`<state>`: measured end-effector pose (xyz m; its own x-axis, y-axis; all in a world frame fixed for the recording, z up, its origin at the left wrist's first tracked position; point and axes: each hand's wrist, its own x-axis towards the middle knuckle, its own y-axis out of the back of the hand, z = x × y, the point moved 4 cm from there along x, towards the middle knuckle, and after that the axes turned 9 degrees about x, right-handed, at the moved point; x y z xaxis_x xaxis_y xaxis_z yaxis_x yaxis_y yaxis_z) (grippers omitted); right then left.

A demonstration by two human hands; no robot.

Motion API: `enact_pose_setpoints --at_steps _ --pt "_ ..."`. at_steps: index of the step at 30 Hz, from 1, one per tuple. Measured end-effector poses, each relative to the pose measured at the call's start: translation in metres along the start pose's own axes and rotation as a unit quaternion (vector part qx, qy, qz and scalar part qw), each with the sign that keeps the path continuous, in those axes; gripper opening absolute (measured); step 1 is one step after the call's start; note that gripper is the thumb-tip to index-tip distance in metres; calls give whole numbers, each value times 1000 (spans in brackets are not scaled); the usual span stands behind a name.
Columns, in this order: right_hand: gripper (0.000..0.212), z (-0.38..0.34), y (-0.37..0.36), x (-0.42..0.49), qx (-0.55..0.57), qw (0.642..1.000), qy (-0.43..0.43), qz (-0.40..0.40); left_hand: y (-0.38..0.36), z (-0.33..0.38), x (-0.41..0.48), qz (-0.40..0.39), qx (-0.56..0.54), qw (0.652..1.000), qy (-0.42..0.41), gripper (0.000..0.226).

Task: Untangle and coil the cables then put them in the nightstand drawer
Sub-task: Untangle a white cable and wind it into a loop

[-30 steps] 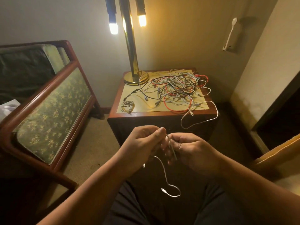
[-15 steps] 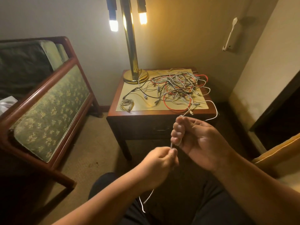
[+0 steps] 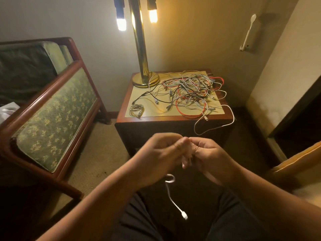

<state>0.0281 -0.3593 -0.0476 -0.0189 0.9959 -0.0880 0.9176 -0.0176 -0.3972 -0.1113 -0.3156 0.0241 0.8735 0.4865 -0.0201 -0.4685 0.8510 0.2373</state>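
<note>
Fingers [image 3: 180,144] of left hand [image 3: 156,159] and right hand [image 3: 210,159] are curled and meet tip to tip, in front of the table [image 3: 156,120] and apart from its front face. Blur hides the exact pinch. The white cable [image 3: 171,197] runs up into them, so I read both hands as pinching it. Its free tail hangs below the hands with the plug [image 3: 185,215] at the bottom, touching nothing I can see.

Risks, near to far:
- Tail is loose. Winding fast lets the plug whip and pulls loops off the fingers, so the coil falls open.
- Cable looks thin and slick. Held by a fingertip pinch alone, the coil likely springs apart on release unless the end is tucked.
- Hanging loop [image 3: 215,126] of another white cable droops over the table's front edge, right side. An arm or knee snagging it drags the tangle [image 3: 191,91] off the top.
- Tangle covers the right and back of the table top, with white, grey, red and black strands crossing. Yanking one end tightens knots.
- Small coil [image 3: 137,109] sits at the table's front-left corner, apart from the tangle. A careless sweep mixes it back in.
- Lamp base [image 3: 145,80] stands at the table's back-left corner with strands just beside it. A hard pull may catch it.
- Drawer front is in shadow, so I cannot tell whether it is open or closed.
</note>
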Motion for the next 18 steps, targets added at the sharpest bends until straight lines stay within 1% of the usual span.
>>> enact_pose_setpoints --at_steps 2,5,7,9,10,12,14,16,18 --pt "37 5 -8 0 66 997 -35 -30 16 -8 4 56 33 998 -8 27" --pt "34 6 -20 -5 99 989 -81 -81 31 -37 12 149 138 979 8 25" --pt "30 2 -26 -8 114 987 -85 -78 33 -55 15 170 138 975 23 19" --pt "30 -4 -27 -8 156 985 -65 -39 27 -71 16 153 97 983 41 14" --pt "30 -7 -25 -6 187 981 -51 -14 20 -78 16 140 84 985 52 15" --pt "27 -13 -17 -2 244 969 -19 40 4 -90 16 111 78 987 80 18" --pt "24 -17 -3 3 274 956 16 107 -15 -98 15 76 75 988 113 21" --pt "23 -18 15 7 267 946 45 179 -31 -98 14 40 96 985 136 25" --pt "22 -18 33 8 219 945 70 234 -40 -91 13 8 143 980 137 23"
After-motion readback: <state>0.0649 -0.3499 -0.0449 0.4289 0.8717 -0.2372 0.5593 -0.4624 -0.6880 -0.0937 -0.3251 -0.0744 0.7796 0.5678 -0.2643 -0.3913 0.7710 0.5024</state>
